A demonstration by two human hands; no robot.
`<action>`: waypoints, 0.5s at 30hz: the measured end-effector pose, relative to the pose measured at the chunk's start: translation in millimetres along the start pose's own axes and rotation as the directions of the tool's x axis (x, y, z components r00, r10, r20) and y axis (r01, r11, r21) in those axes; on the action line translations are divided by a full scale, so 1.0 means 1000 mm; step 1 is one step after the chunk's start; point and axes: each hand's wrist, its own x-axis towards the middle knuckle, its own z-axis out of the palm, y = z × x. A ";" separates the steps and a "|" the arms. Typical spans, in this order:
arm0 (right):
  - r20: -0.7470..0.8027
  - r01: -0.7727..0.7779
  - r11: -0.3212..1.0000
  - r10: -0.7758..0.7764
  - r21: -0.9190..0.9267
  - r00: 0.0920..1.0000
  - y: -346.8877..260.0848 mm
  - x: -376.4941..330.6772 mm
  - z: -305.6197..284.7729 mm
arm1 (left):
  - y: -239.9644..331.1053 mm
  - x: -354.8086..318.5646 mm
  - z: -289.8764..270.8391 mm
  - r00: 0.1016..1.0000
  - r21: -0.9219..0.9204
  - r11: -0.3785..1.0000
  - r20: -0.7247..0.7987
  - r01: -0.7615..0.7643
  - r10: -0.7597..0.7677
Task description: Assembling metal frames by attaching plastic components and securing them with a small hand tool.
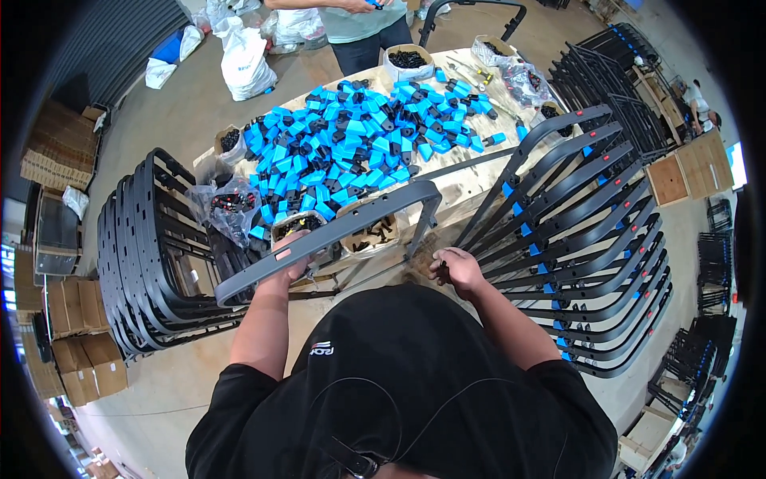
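A dark grey U-shaped metal frame [351,222] stands in front of me, its top bar crossing at a slant. My left hand [297,254] is behind that bar, beside a tub of small dark parts [300,217]. The bar hides most of its fingers, so their grip cannot be made out. My right hand [458,268] is just right of the frame, with fingers curled together around something small and dark. A tub of dark elongated pieces [372,238] sits between the hands on the table's near edge.
A large heap of blue-and-black plastic pieces [343,136] covers much of the wooden table [459,180]. Rows of dark metal frames stand left [148,255] and right [590,263]. Beyond the table stands another person [363,32]. White sacks [243,60] and cardboard boxes [84,359] lie around.
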 end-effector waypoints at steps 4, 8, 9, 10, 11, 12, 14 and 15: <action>0.039 -0.028 0.992 0.033 -0.126 0.999 -0.008 0.007 0.006 | 0.079 0.003 0.001 0.898 -0.925 -0.079 0.381 0.373 -0.220; 0.147 -0.036 0.974 0.070 -0.226 0.987 -0.015 0.026 0.028 | 0.180 -0.004 0.004 0.888 -0.902 0.166 0.336 0.399 -0.313; 0.140 -0.038 0.976 0.070 -0.215 0.988 -0.013 0.034 0.033 | 0.211 -0.003 0.002 0.902 -0.903 0.175 0.340 0.392 -0.266; 0.259 -0.073 0.995 0.089 -0.069 0.962 -0.010 0.043 0.039 | 0.230 -0.002 0.005 0.901 -0.901 0.179 0.343 0.396 -0.266; 0.379 -0.126 0.990 0.091 0.067 0.921 -0.010 0.050 0.046 | 0.244 -0.002 0.008 0.926 -0.913 0.195 0.322 0.358 -0.195; 0.385 -0.130 0.989 0.095 0.067 0.918 -0.019 0.048 0.054 | 0.258 -0.002 0.010 0.946 -0.924 0.207 0.300 0.320 -0.124; 0.605 -0.358 0.896 0.136 0.262 0.784 -0.036 0.042 0.063 | 0.283 -0.004 0.010 0.946 -0.928 0.186 0.317 0.323 -0.061; 0.679 -0.376 0.860 0.049 0.345 0.733 -0.031 0.051 0.063 | 0.292 -0.004 0.011 0.938 -0.908 0.237 0.343 0.345 -0.050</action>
